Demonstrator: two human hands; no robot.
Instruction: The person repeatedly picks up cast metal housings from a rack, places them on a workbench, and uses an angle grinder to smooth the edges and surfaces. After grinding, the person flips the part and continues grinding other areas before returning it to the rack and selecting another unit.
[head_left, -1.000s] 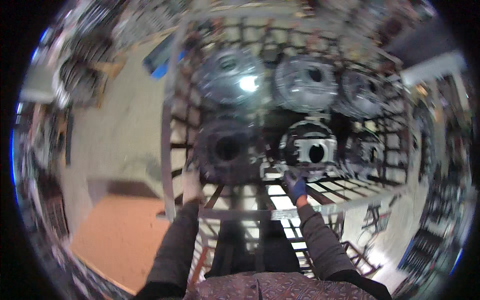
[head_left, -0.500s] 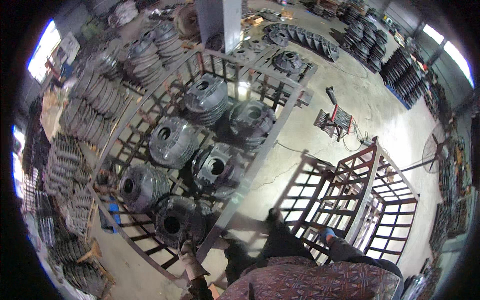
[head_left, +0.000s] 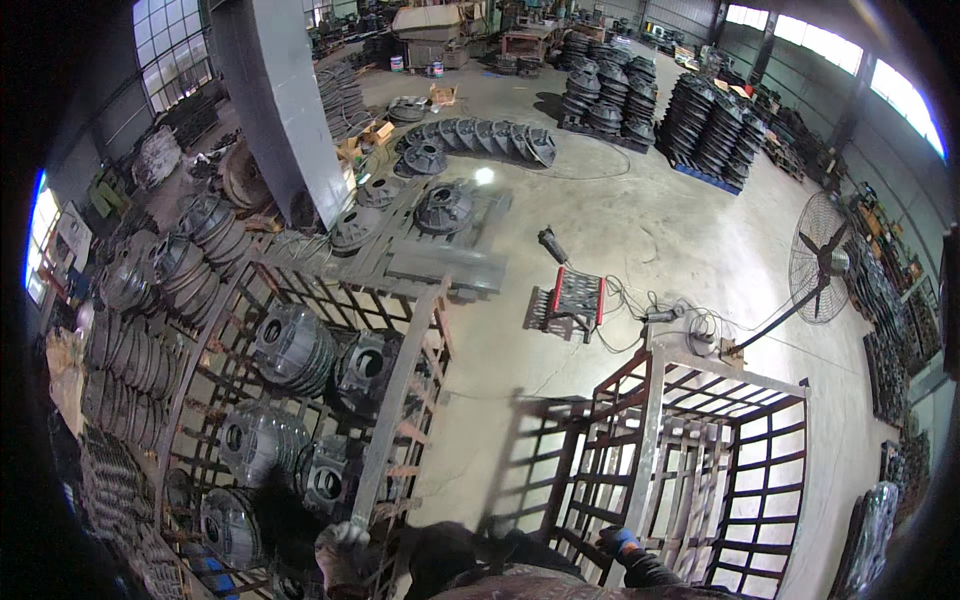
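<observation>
My left hand [head_left: 341, 552], in a grey work glove, grips the top rail of a rusty steel cage [head_left: 400, 385] at the lower left. Inside that cage lie several round grey metal castings [head_left: 292, 350]. My right hand [head_left: 622, 545], in a blue glove, rests on the near top edge of a second steel cage [head_left: 651, 400] at the lower right, whose inside shows only bars and floor. My dark sleeves come in from the bottom edge between the two cages.
A concrete factory floor [head_left: 640, 230] stretches ahead. On it are a small red-framed stand [head_left: 576, 298] with cables, a standing fan [head_left: 822, 258], a grey pillar [head_left: 280, 100], and stacks of dark round castings [head_left: 700, 115] at the back and along the left wall.
The view has swung from looking straight down into the loaded cage to looking out across the hall. My left hand stays on the cage rail; my right hand now lies on the second cage.
</observation>
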